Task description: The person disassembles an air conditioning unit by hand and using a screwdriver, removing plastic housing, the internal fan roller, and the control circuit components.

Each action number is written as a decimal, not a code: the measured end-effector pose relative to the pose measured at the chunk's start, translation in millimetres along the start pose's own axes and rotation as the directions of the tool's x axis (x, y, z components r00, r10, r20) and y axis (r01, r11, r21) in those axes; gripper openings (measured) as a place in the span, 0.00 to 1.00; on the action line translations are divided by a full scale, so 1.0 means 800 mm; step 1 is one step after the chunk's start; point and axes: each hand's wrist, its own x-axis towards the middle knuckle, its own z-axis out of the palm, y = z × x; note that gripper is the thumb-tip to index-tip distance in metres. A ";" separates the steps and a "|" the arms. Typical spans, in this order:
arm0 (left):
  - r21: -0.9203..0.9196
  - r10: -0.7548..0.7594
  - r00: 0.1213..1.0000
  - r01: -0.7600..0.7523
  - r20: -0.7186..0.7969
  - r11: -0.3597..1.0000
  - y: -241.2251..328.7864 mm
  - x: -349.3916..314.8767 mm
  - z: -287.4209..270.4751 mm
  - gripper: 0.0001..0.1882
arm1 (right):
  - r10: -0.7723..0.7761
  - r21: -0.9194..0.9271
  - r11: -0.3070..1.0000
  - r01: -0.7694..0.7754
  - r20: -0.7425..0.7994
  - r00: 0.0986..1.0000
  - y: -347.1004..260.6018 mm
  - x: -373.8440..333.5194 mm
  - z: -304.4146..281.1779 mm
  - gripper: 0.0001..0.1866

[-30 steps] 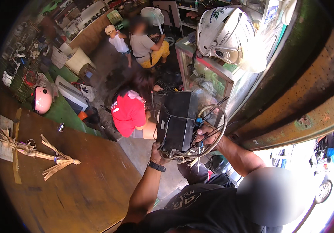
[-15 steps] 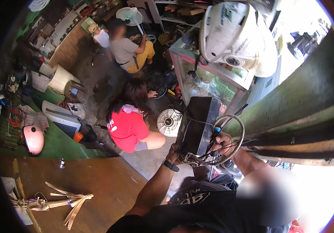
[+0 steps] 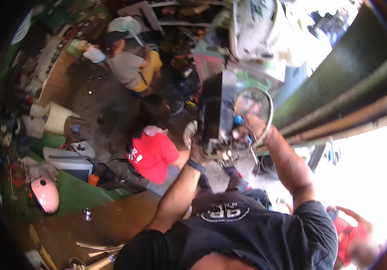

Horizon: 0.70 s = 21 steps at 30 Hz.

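Observation:
Held out in front of me is a long black box with a flat dark casing, perhaps a metal housing. Bare metal parts and wires show at its near end. My left hand, a dark watch on its wrist, is closed on the box's near left corner. On the other side, my right hand is by the wires, its fingers seemingly curled round them, though motion smears them. A grey hose loops round that hand. Blue pieces sit among the wires close to the fingers.
A person in a red shirt squats just left of the box; another in grey sits farther back. A glass-sided case bears a white bulky casing. A brown panel with a round knob lies near left. Someone in red is behind right.
The view has shifted, showing more of my shirt and a person at the lower right. The box appears higher and slightly left, and my right hand has moved up along the hose loop.

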 end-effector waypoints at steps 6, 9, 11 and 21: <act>0.160 -0.162 0.974 0.137 0.157 0.978 0.059 -0.021 -0.026 0.53 | -0.055 -0.400 0.916 -0.038 -0.219 0.974 -0.066 -0.017 0.057 0.38; 0.042 -0.127 0.979 0.122 0.159 0.992 0.050 -0.010 0.027 0.47 | -0.110 -0.285 0.959 0.005 -0.354 0.929 -0.051 -0.021 0.061 0.44; 0.038 -0.078 0.997 0.078 0.010 0.996 0.058 -0.017 0.011 0.46 | -0.288 -0.465 0.876 0.127 -0.292 0.912 -0.038 -0.019 0.057 0.41; 0.267 -0.112 0.993 0.120 -0.047 0.956 0.068 -0.027 -0.040 0.39 | -0.205 -0.706 0.559 -0.435 -0.625 0.753 -0.025 -0.128 -0.016 0.24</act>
